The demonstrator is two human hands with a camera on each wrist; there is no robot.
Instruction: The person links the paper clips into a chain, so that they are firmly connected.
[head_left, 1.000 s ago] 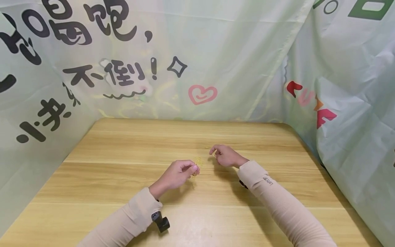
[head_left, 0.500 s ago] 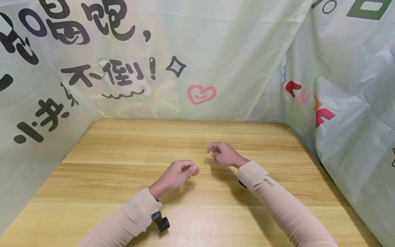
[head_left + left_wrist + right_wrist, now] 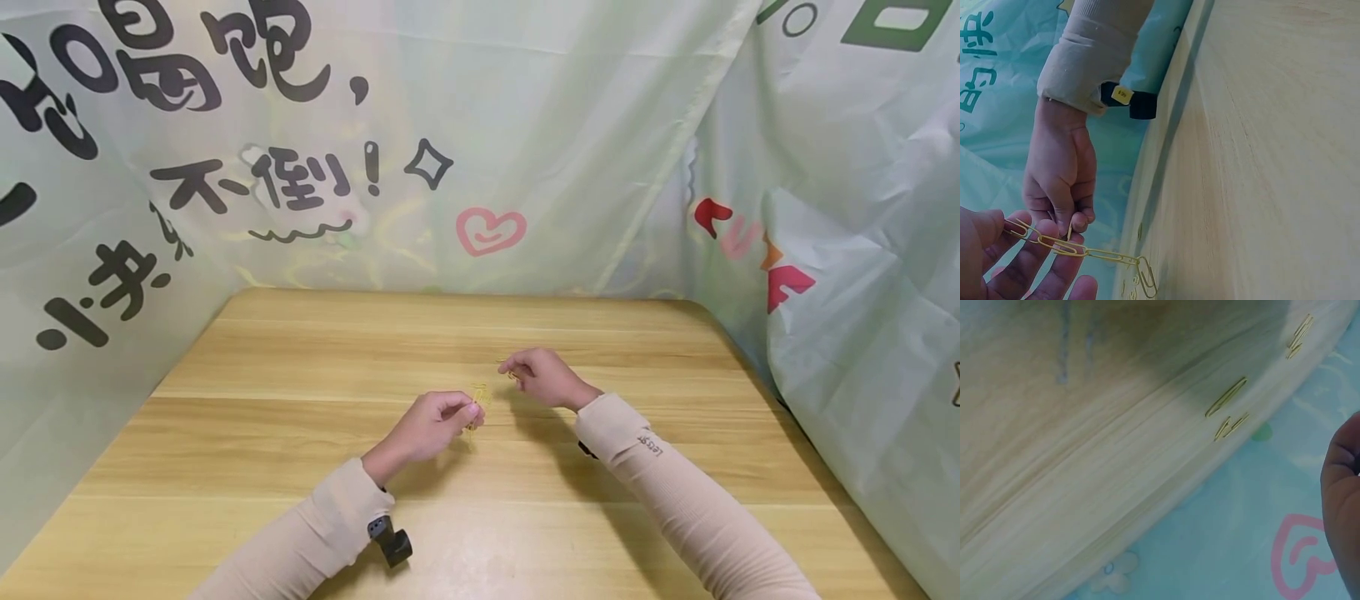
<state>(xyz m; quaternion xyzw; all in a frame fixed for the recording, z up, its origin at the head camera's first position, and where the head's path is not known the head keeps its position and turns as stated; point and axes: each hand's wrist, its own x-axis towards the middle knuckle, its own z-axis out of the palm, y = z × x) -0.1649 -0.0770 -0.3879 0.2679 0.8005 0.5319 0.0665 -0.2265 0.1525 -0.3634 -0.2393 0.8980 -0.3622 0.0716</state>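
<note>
A short chain of yellow paper clips (image 3: 1107, 254) is pinched between the thumb and fingers of my left hand (image 3: 441, 423). Its free end hangs down past the fingers, over the middle of the table. Just beyond and to the right is my right hand (image 3: 547, 379), palm down with its fingers bent. A single yellow paper clip (image 3: 1070, 231) shows between the thumb and forefinger of that hand in the left wrist view. In the right wrist view only an edge of the right hand (image 3: 1341, 487) appears, so its fingertips are hidden there.
Several loose yellow paper clips (image 3: 1226, 397) lie on the wooden table (image 3: 300, 350). Printed pale green cloth (image 3: 570, 167) hangs behind the table and along both sides. A black wrist camera (image 3: 392, 540) sits at the left cuff.
My right hand has shifted a little to the left, closer to the chain. My left hand keeps its place and its pinch on the paper clips.
</note>
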